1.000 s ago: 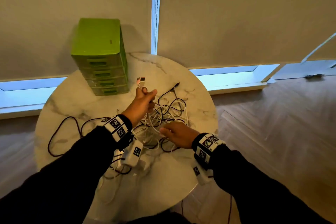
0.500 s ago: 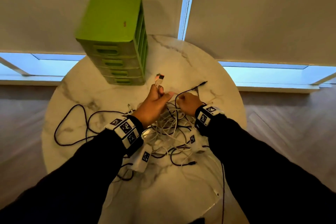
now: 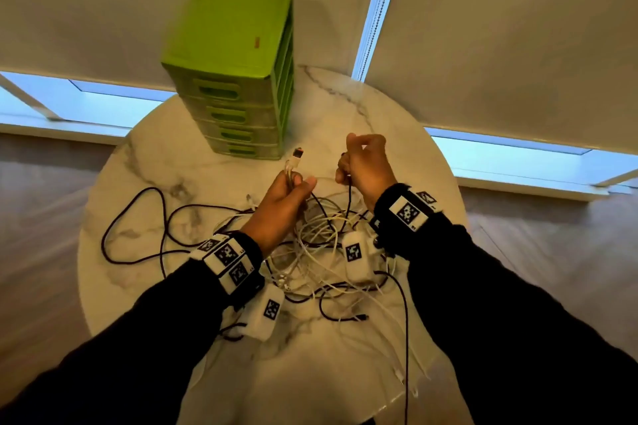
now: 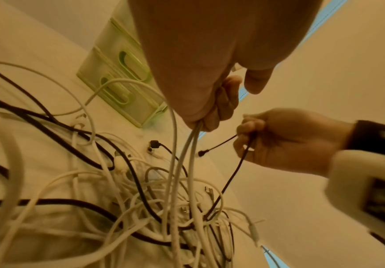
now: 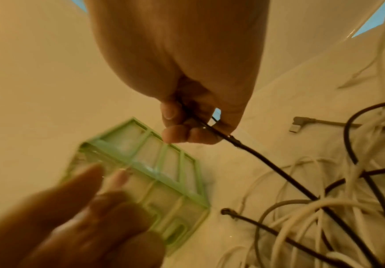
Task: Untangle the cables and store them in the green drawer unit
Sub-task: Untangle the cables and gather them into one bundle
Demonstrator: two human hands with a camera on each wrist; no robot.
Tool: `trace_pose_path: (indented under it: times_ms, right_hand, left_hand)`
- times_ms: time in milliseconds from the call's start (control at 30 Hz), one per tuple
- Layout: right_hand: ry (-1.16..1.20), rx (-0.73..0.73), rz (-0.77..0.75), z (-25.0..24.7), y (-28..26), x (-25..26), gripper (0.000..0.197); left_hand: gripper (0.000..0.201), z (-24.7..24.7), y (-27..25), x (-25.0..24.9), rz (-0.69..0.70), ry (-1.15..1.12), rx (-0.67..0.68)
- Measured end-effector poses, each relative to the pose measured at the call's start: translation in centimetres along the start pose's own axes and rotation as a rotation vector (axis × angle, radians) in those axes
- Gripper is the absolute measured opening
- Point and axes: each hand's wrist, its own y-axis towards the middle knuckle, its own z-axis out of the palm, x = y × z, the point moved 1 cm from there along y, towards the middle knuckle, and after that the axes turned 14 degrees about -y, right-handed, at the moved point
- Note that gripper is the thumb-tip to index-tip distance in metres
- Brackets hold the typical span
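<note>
A tangle of white and black cables (image 3: 321, 245) lies in the middle of the round marble table (image 3: 397, 134). My left hand (image 3: 293, 188) grips white cable strands, and a USB plug (image 3: 297, 152) sticks up above the fist; from the left wrist the white strands (image 4: 192, 145) hang down into the heap. My right hand (image 3: 359, 162) is raised beside it and pinches a thin black cable (image 5: 262, 163), which runs down into the tangle (image 4: 232, 174). The green drawer unit (image 3: 238, 69) stands at the back of the table with all its drawers closed.
A long black cable loop (image 3: 138, 217) sprawls over the left of the table. More white and black ends (image 3: 397, 338) trail toward the near right edge. Roller blinds and a bead chain (image 3: 376, 7) hang behind the table, with wooden floor on both sides.
My right hand left the near side of the heap, took hold of a black cable and lifted it up level with the left hand. The left hand kept its grip on the white cable.
</note>
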Motion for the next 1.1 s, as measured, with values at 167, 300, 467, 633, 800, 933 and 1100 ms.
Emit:
trace_pose_path:
  times_ms: [167,300,467,633,800,933,1100]
  right_hand:
    - [0.093,0.241,-0.217,-1.5,-9.1,1.7,0.026]
    - [0.052,0.351,-0.270,-2.0,-14.3,0.1,0.023]
    - [-0.043,0.420,-0.326,-2.5,-18.3,-1.5,0.021]
    - [-0.136,0.176,-0.346,-2.2,-20.2,-2.6,0.016]
    - [-0.262,0.057,-0.283,-0.2,-20.0,-3.3,0.023]
    - [-0.220,-0.239,-0.273,0.2,-20.4,-3.4,0.031]
    - [-0.139,-0.105,-0.363,1.8,-23.0,-2.6,0.027]
  left_hand:
    - [0.030,1.1,-0.4,-1.2,-0.072,-0.228,0.048]
    - [0.043,2.2,-1.7,-2.3,-0.113,-0.283,0.095]
    - [0.017,2.7,-4.0,-2.5,-0.092,-0.193,0.140]
    - [0.017,2.2,-6.4,-2.3,-0.018,-0.080,0.246]
    - [0.016,1.6,-9.1,-2.0,0.044,0.049,0.316]
    - [0.044,0.8,-10.3,-2.0,0.019,-0.107,0.280]
    - [0.022,-0.1,-11.4,-1.0,0.015,-0.162,0.252]
